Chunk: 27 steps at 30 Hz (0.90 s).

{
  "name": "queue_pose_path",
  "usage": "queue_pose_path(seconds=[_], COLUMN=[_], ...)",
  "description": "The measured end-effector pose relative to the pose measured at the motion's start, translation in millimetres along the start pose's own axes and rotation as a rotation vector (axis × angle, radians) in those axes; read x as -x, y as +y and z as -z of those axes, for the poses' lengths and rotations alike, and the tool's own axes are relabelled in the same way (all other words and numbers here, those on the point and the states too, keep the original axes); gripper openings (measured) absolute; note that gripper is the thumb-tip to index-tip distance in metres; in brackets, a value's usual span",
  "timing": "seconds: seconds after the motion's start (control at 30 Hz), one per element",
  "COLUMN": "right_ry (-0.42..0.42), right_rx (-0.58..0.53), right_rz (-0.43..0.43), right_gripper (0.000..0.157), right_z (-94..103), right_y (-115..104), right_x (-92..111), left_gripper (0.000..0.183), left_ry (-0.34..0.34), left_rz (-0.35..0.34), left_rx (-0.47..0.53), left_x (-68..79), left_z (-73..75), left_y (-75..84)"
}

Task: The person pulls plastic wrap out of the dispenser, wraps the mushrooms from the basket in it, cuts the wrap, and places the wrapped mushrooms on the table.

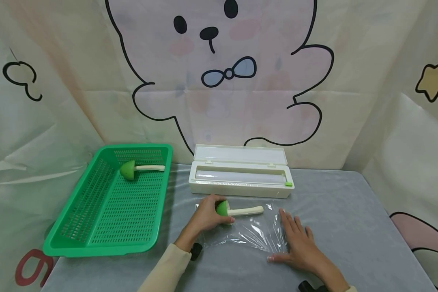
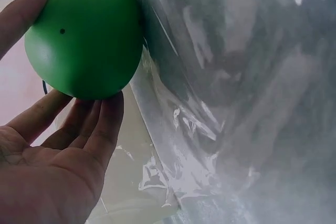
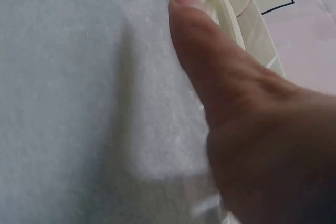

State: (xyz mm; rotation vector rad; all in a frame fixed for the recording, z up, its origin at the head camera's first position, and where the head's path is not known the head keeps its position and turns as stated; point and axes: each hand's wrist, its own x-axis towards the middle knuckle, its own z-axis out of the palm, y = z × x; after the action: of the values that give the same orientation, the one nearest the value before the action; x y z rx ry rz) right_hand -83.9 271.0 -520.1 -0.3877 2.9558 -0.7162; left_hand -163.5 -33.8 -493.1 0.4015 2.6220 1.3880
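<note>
The mushroom (image 1: 241, 211) is held over the film (image 1: 250, 233), near its upper left part, in the left grip (image 1: 209, 213). Its green cap is clasped between thumb and fingers, presumably because the broad round end is the easier one to steady, and the pale stem is thus left free, pointed to the right across the film. Whether the stem is borne by the film or held just above it cannot be told. Nothing is grasped by the right grip (image 1: 301, 245): its fingers are stretched and spread, and it is placed at the film's right edge, as would suit a light, crinkled sheet that has to be flattened and hindered from sliding; how firmly it is pressed cannot be told. The film is spread on the table (image 1: 339, 219) just in front of the box (image 1: 241, 191), probably so that it can be drawn straight towards the person. The box's lid (image 1: 241, 154) is tipped back, so the roll (image 1: 241, 177) is exposed; whether the sheet is joined to it cannot be made out. The basket (image 1: 161, 194) is set to the left, apparently within the left arm's reach, and a second mushroom (image 1: 138, 167) is contained in its far end.
</note>
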Motion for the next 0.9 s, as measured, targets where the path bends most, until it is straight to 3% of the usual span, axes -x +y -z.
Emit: queue_pose_path(seconds=[0.1, 0.2, 0.37, 0.5, 0.63, 0.77, 0.9], right_ry=[0.046, 0.127, 0.271, 0.327, 0.271, 0.195, 0.195], right_rx=[0.03, 0.069, 0.104, 0.079, 0.064, 0.088, 0.137], right_rz=[0.037, 0.112, 0.277, 0.371, 0.412, 0.434, 0.479], right_gripper=[0.143, 0.133, 0.094, 0.065, 0.047, 0.035, 0.023], right_z=[0.1, -1.7, -5.2, -5.6, -2.3, 2.3, 4.7], right_y=[1.0, 2.8, 7.1, 10.7, 12.6, 13.8, 13.3], right_x=[0.5, 1.0, -0.5, -3.4, -4.8, -4.7, -5.4], left_gripper=[0.071, 0.074, 0.078, 0.065, 0.048, 0.043, 0.025], left_ry=[0.008, 0.03, 0.114, 0.143, 0.019, -0.146, -0.187], left_rz=[-0.003, -0.033, -0.075, -0.105, -0.162, -0.227, -0.295], left_rx=[-0.008, -0.017, -0.056, -0.129, -0.243, -0.445, -0.579], left_x=[0.7, 4.6, 19.2, 34.3, 49.0, 60.0, 65.1], left_z=[-0.5, 0.1, 5.8, 14.6, 24.2, 30.8, 33.4], left_y=[-0.5, -2.5, -5.7, -5.7, -7.9, -13.8, -20.3])
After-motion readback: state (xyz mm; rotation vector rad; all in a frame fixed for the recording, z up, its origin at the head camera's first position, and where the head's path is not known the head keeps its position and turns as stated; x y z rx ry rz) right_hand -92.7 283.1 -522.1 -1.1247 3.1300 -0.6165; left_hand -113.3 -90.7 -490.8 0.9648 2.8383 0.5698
